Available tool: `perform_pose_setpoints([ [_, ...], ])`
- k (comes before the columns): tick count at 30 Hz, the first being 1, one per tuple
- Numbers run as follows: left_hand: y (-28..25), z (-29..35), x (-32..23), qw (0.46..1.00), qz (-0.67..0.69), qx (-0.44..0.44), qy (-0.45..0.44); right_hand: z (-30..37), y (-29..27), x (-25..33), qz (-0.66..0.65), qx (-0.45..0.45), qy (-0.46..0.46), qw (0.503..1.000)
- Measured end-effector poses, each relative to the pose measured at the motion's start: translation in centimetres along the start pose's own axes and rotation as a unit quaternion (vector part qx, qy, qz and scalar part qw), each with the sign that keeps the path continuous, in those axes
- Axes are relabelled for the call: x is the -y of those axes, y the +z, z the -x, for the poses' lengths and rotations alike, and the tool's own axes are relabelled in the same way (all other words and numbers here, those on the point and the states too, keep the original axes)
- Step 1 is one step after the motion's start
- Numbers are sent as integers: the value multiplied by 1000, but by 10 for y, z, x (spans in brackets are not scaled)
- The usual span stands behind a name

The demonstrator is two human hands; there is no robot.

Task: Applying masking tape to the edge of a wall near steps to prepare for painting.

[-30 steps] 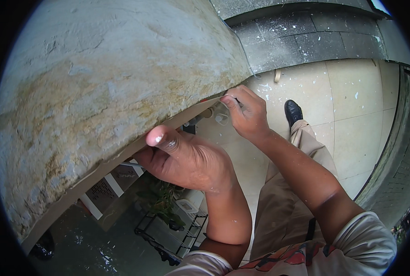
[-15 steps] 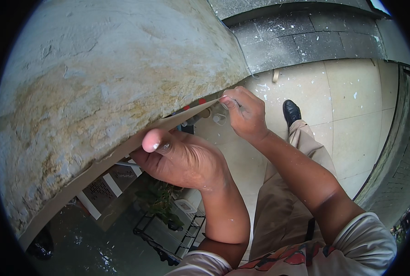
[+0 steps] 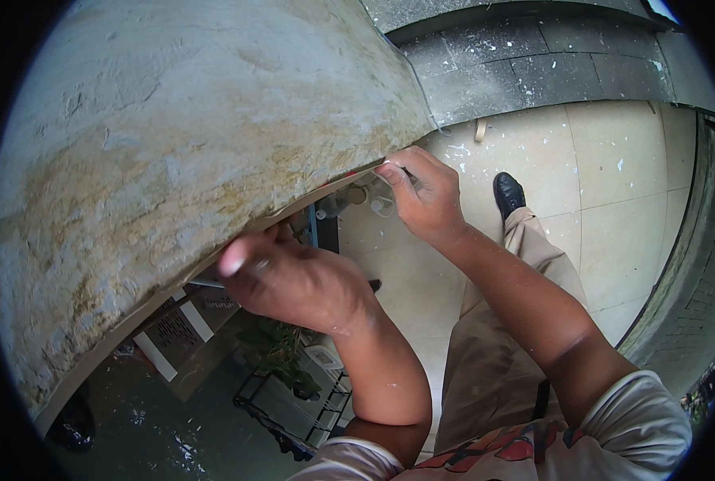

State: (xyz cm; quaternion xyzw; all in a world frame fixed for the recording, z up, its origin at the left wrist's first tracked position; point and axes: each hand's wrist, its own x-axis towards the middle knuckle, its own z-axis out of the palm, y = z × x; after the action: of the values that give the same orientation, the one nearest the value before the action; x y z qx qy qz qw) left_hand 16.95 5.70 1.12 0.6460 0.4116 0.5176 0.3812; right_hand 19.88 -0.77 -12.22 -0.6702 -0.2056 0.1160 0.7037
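Observation:
A rough plastered wall (image 3: pixel 197 136), grey with yellow-brown stains, fills the upper left. A thin pale strip (image 3: pixel 325 192) runs along its lower edge. My left hand (image 3: pixel 293 280) grips that edge, thumb pressed up against the strip and fingers curled behind it; a thin grey flat piece (image 3: pixel 205 283) pokes out beside the hand. My right hand (image 3: pixel 422 192) is further up the same edge, its fingertips pinched on a thin dark object (image 3: pixel 405 171) at the strip. What that object is I cannot tell.
Far below lie a pale tiled floor (image 3: pixel 614 184) spattered with white, my black shoe (image 3: pixel 507 192) and my tan trouser leg (image 3: pixel 494 353). A potted plant on a black wire stand (image 3: pixel 281 361) sits under my left arm. A dark block wall (image 3: pixel 534 64) stands behind.
My left hand has slid down and to the left along the wall's lower edge. My right hand has stayed at nearly the same spot.

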Motion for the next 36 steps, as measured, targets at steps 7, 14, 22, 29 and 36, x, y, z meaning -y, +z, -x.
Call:
perform_pose_setpoints([
  [7,5,-12,-9,993,-20,-57,104,-1,0,-1,4,1,-13,1000],
  [14,17,1,1,982,-92,-44,162,-3,-7,-4,32,-16,-26,999],
  [22,-12,-11,54,930,-156,4,333,-2,-7,-18,62,7,2,998],
  [29,4,-12,61,946,-59,-10,318,-2,-6,-24,36,47,-11,998],
  [36,-13,-20,83,928,-89,-33,361,-2,-6,-25,36,25,-19,999],
])
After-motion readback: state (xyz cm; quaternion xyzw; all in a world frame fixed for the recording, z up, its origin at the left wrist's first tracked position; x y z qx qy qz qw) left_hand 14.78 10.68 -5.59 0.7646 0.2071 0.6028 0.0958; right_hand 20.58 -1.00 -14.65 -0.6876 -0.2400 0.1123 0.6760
